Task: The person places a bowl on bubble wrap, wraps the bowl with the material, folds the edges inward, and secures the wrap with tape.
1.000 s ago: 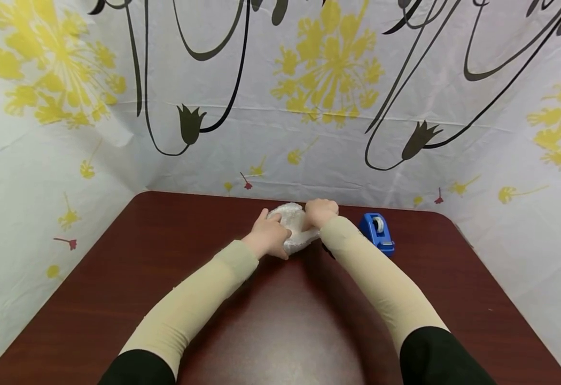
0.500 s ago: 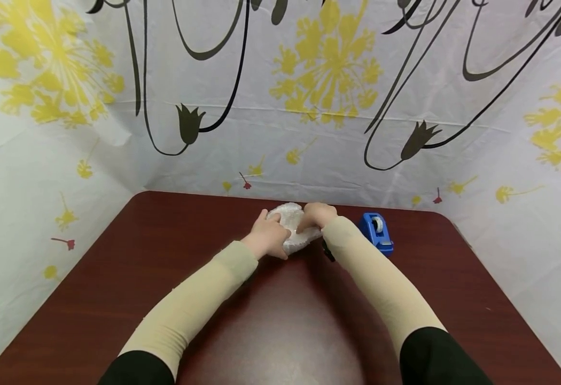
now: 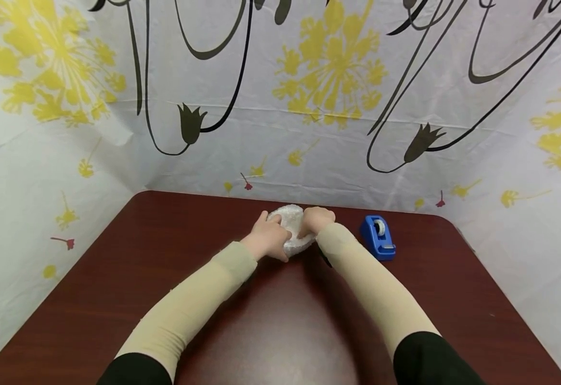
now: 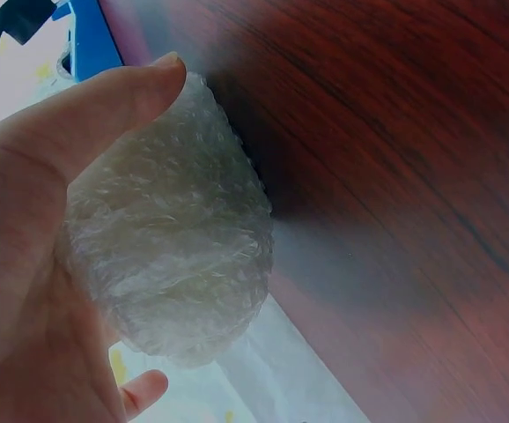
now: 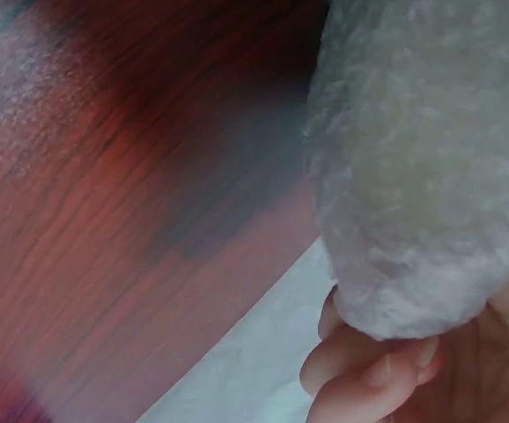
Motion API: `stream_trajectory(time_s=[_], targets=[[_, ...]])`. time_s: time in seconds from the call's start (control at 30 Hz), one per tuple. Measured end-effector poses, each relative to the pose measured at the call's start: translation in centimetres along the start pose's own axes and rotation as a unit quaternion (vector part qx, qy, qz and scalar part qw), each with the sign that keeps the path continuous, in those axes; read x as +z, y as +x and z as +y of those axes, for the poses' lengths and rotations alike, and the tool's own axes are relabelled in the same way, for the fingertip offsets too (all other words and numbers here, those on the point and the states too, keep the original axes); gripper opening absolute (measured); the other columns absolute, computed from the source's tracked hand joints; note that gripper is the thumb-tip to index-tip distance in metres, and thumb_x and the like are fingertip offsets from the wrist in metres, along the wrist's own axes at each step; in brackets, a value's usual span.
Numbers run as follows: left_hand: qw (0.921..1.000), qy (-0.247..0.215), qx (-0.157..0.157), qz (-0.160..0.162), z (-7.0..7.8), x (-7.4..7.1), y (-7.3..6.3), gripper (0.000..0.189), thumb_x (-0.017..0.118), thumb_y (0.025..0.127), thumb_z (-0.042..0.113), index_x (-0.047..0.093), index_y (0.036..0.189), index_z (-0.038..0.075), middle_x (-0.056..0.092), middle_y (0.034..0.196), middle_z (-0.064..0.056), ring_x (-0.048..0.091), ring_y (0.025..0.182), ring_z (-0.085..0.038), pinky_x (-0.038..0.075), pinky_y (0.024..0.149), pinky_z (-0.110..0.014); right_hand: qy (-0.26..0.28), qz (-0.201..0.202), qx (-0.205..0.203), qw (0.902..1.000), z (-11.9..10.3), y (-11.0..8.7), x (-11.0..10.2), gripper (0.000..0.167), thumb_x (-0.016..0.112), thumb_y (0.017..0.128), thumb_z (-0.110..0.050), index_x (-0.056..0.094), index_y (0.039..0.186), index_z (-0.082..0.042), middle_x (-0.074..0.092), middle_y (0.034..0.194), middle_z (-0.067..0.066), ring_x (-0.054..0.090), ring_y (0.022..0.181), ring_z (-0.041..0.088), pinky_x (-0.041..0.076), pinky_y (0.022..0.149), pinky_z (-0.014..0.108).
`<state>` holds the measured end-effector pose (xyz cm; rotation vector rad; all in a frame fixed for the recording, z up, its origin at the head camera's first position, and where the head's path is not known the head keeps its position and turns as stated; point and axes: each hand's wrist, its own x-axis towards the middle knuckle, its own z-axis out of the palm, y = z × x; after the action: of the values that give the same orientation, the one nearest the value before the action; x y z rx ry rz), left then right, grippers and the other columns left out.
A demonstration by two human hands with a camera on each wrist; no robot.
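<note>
A bundle of clear bubble wrap (image 3: 291,216) lies near the far edge of the table, between both hands. What it wraps cannot be made out. My left hand (image 3: 268,236) holds its left side; in the left wrist view the thumb (image 4: 149,92) lies along one side of the bundle (image 4: 175,238) and a fingertip shows beyond it. On the right side, my right hand (image 3: 316,219) grips the wrap. In the right wrist view its curled fingers (image 5: 360,388) tuck against the end of the bundle (image 5: 431,159).
A blue tape dispenser (image 3: 378,238) with a roll of tape stands on the dark red-brown table (image 3: 189,219), right of the right hand. Behind the table hangs a white cloth (image 3: 261,133) printed with flowers.
The right hand shifts over the right side of the bubble wrap, first reaching inward, then drawing its fingers closer together. My left hand stays in place on the bundle.
</note>
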<state>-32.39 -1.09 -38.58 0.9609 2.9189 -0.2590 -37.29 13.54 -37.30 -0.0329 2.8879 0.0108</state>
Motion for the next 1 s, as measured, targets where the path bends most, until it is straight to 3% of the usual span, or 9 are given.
stream_trajectory(time_s=[0.17, 0.4, 0.57, 0.73, 1.0], targets=[[1.0000, -0.002, 0.005, 0.002, 0.0, 0.3, 0.1, 0.048, 0.075, 0.075, 0.057, 0.070, 0.113, 0.027, 0.068, 0.106, 0.010, 0.040, 0.117, -0.018, 0.024, 0.101, -0.051, 0.010, 0.009, -0.003, 0.9999, 0.3, -0.1, 0.5, 0.067, 0.082, 0.073, -0.046, 0.062, 0.126, -0.009, 0.062, 0.122, 0.014, 0.058, 0.103, 0.030, 0.048, 0.086, 0.046], [0.9997, -0.010, 0.011, -0.018, -0.3, 0.2, 0.3, 0.052, 0.074, 0.076, 0.058, 0.067, 0.117, 0.027, 0.067, 0.112, 0.010, 0.036, 0.126, -0.020, 0.017, 0.108, -0.055, 0.080, -0.038, -0.047, 0.9949, 2.2, -0.3, -0.3, 0.060, 0.072, 0.082, -0.046, 0.060, 0.126, -0.007, 0.061, 0.118, 0.011, 0.057, 0.099, 0.026, 0.046, 0.085, 0.043], [0.9983, -0.043, 0.005, -0.038, -0.7, -0.5, 0.0, 0.055, 0.076, 0.075, 0.057, 0.066, 0.120, 0.026, 0.065, 0.120, 0.011, 0.025, 0.140, -0.025, 0.009, 0.111, -0.058, 0.113, -0.066, -0.068, 0.9890, 3.1, -0.3, -1.1, 0.052, 0.063, 0.088, -0.051, 0.062, 0.112, -0.005, 0.060, 0.104, 0.010, 0.055, 0.088, 0.024, 0.043, 0.075, 0.039], [0.9975, -0.059, 0.008, -0.038, -1.0, -1.2, -0.2, 0.052, 0.077, 0.074, 0.056, 0.069, 0.117, 0.026, 0.065, 0.116, 0.013, 0.021, 0.142, -0.024, 0.012, 0.108, -0.054, 0.136, -0.062, -0.068, 0.9864, 3.8, -0.4, -1.4, 0.046, 0.061, 0.089, -0.053, 0.059, 0.086, -0.007, 0.051, 0.079, 0.005, 0.047, 0.070, 0.021, 0.038, 0.062, 0.034], [0.9967, -0.073, 0.019, -0.031, -0.8, -1.8, -0.5, 0.042, 0.078, 0.073, 0.053, 0.071, 0.104, 0.024, 0.068, 0.100, 0.012, 0.022, 0.142, -0.022, 0.013, 0.107, -0.053, 0.197, -0.059, -0.054, 0.9772, 5.1, -0.5, -1.0, 0.044, 0.060, 0.091, -0.052, 0.055, 0.082, -0.009, 0.042, 0.069, 0.002, 0.039, 0.059, 0.017, 0.035, 0.054, 0.031]])
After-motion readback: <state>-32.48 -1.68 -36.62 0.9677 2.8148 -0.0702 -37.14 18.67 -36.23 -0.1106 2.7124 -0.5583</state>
